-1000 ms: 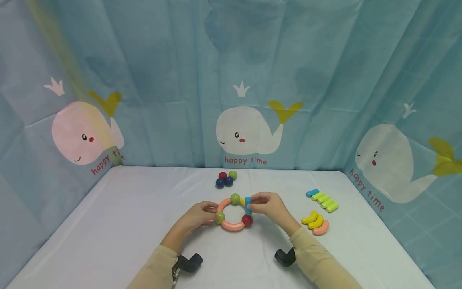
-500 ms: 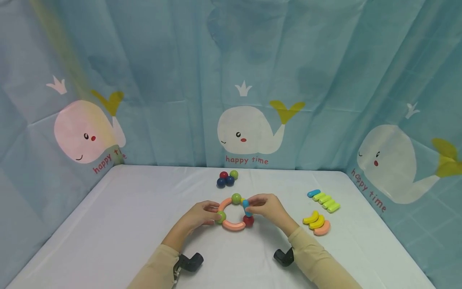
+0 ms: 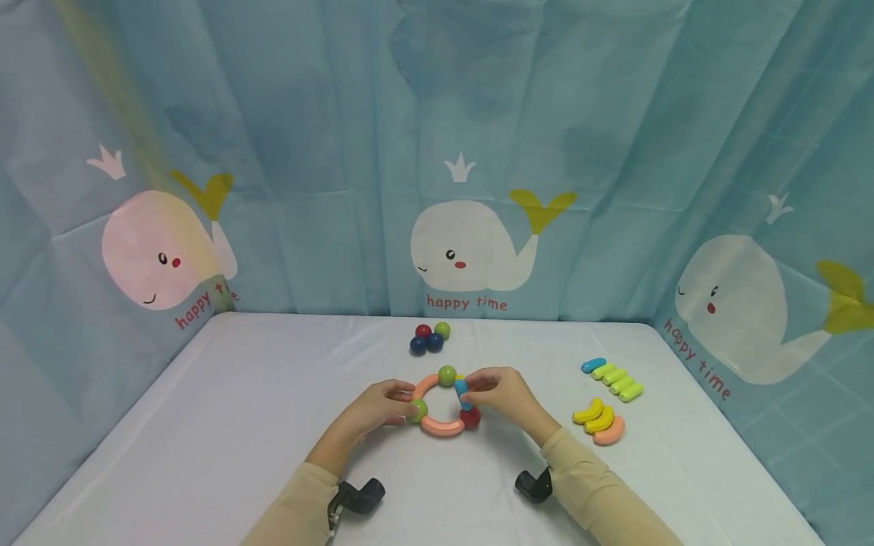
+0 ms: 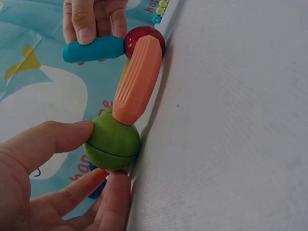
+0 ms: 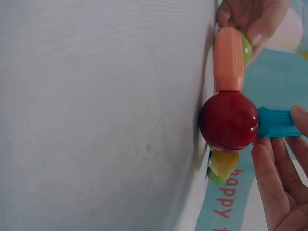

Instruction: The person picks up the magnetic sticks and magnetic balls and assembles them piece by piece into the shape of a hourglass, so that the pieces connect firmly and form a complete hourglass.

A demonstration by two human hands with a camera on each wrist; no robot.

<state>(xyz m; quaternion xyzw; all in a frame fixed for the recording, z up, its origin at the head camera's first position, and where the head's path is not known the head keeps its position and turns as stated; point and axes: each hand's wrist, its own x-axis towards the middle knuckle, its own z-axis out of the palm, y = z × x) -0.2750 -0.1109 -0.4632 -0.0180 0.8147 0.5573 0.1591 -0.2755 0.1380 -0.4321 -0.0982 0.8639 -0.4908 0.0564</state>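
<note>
A ring of curved sticks and balls lies on the white table in front of me. My left hand (image 3: pixel 372 408) pinches the green ball (image 4: pixel 113 142) at the ring's left side between thumb and fingers. Between thumb and fingers, my right hand (image 3: pixel 508 394) holds a short blue stick (image 3: pixel 463 396) upright. Its lower end touches the red ball (image 5: pixel 228 120) at the ring's near right. Salmon curved sticks (image 3: pixel 442 428) form the near and left sides. A second green ball (image 3: pixel 447 375) is at the far side; a yellow curved stick (image 5: pixel 224 162) beside it is mostly hidden.
Behind the ring sit a red, a green and two dark blue balls (image 3: pixel 435 343). To the right lie a blue stick (image 3: pixel 593 365), several lime sticks (image 3: pixel 617 379), two yellow curved sticks (image 3: pixel 598 419) and a salmon one (image 3: pixel 610 431). A whale-print curtain (image 3: pixel 328 189) hangs behind.
My right hand has shifted slightly left. The blue stick has moved left and down, its lower end now at the red ball. My left hand keeps its hold on the green ball.
</note>
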